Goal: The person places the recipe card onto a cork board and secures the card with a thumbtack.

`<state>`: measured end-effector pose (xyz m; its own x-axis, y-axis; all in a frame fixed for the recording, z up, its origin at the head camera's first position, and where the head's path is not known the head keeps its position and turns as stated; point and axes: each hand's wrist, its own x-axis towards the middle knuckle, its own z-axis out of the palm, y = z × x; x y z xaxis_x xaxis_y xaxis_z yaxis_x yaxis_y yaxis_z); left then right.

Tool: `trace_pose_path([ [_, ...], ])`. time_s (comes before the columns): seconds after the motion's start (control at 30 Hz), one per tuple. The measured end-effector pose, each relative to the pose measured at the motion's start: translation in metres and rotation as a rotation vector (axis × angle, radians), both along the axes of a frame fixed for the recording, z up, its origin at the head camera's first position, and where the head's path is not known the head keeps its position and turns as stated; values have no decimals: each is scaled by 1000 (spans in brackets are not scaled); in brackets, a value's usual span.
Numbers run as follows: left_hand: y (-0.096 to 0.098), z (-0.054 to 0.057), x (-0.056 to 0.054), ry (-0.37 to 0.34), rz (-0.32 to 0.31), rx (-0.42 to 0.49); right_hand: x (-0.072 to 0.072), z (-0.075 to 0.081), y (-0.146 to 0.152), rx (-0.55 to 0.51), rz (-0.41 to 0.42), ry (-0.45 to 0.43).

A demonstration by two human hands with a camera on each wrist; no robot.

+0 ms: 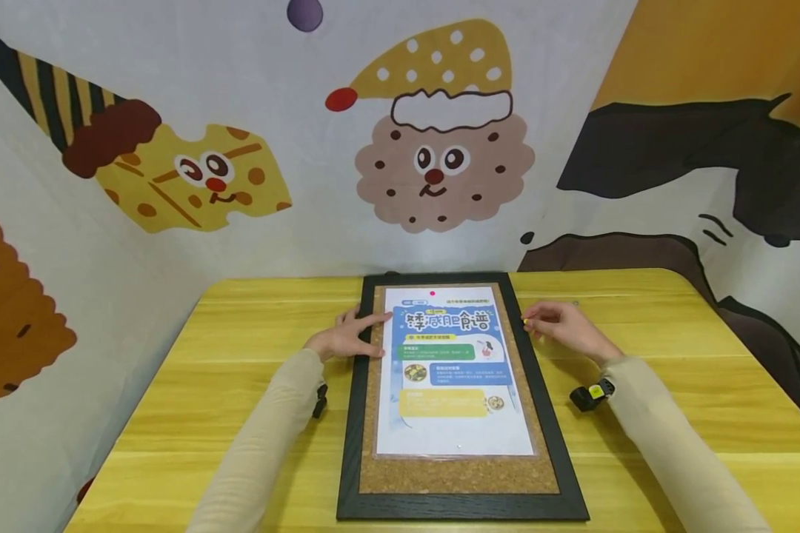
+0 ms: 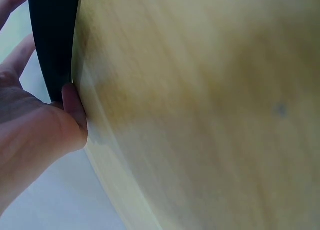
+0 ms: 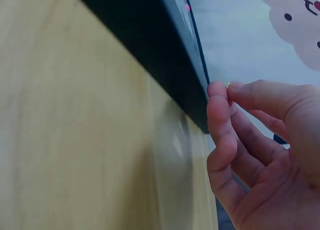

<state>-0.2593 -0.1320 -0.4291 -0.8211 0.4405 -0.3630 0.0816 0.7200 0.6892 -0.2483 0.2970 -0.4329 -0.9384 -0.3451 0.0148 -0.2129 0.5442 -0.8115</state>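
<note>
Yellow pin (image 1: 527, 321) we hold pinched in our right hand (image 1: 558, 326), at two o'clock of the board (image 1: 460, 475). At ten, our left hand (image 1: 343, 339) spreads onto the paper (image 1: 456, 437).

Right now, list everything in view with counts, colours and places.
Yellow wood-grain table: one, yellow, under the board.
Rectangular framed cork board: one, brown with black frame, on the table.
Printed sheet: one, white, blue, green, yellow, on the cork.
Small round pin head: one, pink, sheet's top.
Tiny pin-like piece: one, yellow, in right fingers.
Cartoon-printed backdrop: one, mostly white, behind the table.
Wrist-worn devices: two, black, at the wrists.
Long sleeves: two, cream, on the arms.
Left hand: one, bare, sheet's left edge.
Right hand: one, bare, frame's right side.
</note>
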Motion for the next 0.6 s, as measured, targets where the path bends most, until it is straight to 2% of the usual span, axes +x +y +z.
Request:
trace_pose_path([
  [0.23, 0, -1, -1, 5, -8, 0, -5, 5, -12, -3, 40, 13],
  [0.43, -1, -3, -1, 17, -23, 7, -8, 5, -21, -56, 91, 24],
  [0.6, -1, -3, -2, 19, -24, 12, -9, 5, -28, -48, 106, 22],
])
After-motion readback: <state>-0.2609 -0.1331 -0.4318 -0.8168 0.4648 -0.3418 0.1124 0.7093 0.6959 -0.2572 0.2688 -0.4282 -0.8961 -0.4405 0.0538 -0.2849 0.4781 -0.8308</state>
